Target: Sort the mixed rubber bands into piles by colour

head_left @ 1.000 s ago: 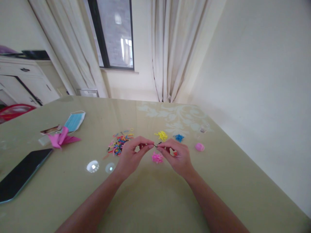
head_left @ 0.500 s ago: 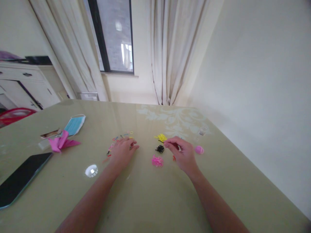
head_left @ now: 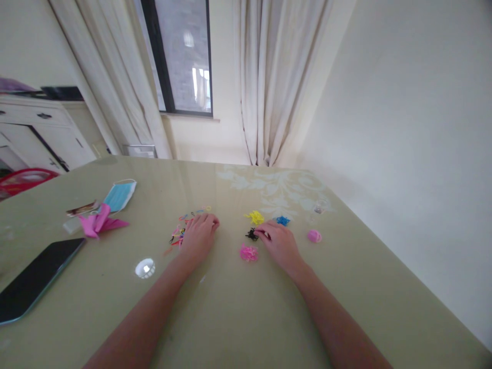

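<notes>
My right hand point(head_left: 280, 243) is closed in a pinch, its fingertips at the edge of a small pile of black rubber bands point(head_left: 251, 234). The black band in the pinch blends with the pile. Around it lie piles of yellow bands point(head_left: 255, 217), pink bands point(head_left: 249, 253) and blue bands point(head_left: 283, 220). My left hand point(head_left: 199, 238) rests palm down with its fingers drawn in, beside and partly over scattered mixed-colour rubber bands point(head_left: 177, 234). What its fingertips hold, if anything, is hidden.
A round pink object point(head_left: 314, 236) and a small clear container point(head_left: 319, 209) lie on the right. Leftward are a phone point(head_left: 38, 277), a pink folded-paper shape point(head_left: 100, 222), a blue face mask point(head_left: 120, 196) and a shiny round white item point(head_left: 145, 268). A wall borders the right table edge.
My right hand has lowered the black band to the black pile, uncovering the blue pile behind. My left hand's fingers have drawn together, and more mixed bands show to its left.
</notes>
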### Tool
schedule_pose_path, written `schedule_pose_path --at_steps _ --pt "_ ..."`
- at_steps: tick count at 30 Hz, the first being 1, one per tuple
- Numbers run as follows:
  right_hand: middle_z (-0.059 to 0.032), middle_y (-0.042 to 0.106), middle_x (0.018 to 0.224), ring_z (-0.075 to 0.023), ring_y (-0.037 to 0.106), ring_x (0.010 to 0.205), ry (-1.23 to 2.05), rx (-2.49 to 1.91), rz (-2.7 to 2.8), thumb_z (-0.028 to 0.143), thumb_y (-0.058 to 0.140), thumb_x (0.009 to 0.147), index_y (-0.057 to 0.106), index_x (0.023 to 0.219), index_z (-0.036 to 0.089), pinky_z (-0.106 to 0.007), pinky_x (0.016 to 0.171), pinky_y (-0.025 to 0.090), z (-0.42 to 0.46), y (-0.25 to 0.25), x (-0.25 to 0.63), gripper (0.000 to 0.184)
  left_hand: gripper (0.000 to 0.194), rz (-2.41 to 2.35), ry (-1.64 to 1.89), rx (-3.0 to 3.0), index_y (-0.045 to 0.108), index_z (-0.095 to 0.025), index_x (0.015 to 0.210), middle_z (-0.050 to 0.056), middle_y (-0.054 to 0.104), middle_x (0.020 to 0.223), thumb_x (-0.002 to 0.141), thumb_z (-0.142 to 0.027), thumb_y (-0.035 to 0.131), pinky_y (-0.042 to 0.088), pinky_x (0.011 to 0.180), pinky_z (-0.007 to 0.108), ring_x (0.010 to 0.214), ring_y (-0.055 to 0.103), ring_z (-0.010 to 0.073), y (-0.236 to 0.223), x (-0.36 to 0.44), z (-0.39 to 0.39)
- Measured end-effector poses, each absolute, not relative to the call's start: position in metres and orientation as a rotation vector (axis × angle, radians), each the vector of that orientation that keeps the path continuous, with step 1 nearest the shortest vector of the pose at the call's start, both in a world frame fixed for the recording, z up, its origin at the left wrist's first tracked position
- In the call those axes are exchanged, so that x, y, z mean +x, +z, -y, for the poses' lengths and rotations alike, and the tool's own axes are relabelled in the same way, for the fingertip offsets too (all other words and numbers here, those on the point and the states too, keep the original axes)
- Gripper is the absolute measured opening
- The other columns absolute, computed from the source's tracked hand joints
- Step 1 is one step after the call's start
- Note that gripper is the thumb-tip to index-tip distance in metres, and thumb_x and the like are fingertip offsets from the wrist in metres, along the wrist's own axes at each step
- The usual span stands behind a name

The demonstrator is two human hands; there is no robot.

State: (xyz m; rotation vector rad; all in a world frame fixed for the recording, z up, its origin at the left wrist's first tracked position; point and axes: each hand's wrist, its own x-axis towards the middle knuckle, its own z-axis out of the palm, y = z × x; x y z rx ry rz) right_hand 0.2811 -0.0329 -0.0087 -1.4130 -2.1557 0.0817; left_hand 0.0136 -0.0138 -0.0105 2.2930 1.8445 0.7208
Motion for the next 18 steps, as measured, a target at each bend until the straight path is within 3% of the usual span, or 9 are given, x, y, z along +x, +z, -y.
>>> schedule_pose_path --at_steps 6,10,18 --pt "-0.0072 0.083 0.099 -0.0246 0.075 0.088 0.088 -1.334 2.138 0.027 0.066 0.105 0.086 0.099 0.025 -0.035 0.078 0.056 0.034 -0.009 0.282 0.020 0.022 -1.313 1.217 1.844 0.071 -0.021 0.096 0.004 0.076 0.086 0.100 -0.039 0.059 0.053 0.072 0.031 0.078 0.068 0.0195 0.006 0.026 0.025" --pt "-0.0071 0.082 0.094 -0.0230 0.075 0.086 0.218 -1.188 1.995 0.029 0.065 0.106 0.085 0.102 0.024 -0.034 0.079 0.056 0.040 0.000 0.276 0.021 0.021 -1.085 1.289 1.680 0.078 -0.021 0.096 0.004 0.080 0.088 0.093 -0.040 0.070 0.058 0.076 0.030 0.082 0.071 0.0187 0.014 0.036 0.036" --pt "-0.0034 0.075 0.087 -0.0159 0.062 0.068 0.436 -0.935 1.814 0.034 0.077 0.100 0.082 0.114 0.024 -0.028 0.065 0.052 0.061 0.024 0.258 0.019 0.013 -0.971 1.250 1.641 0.078 -0.020 0.095 0.005 0.081 0.093 0.091 -0.033 0.076 0.062 0.085 0.032 0.087 0.077 0.0192 0.018 0.046 0.049"
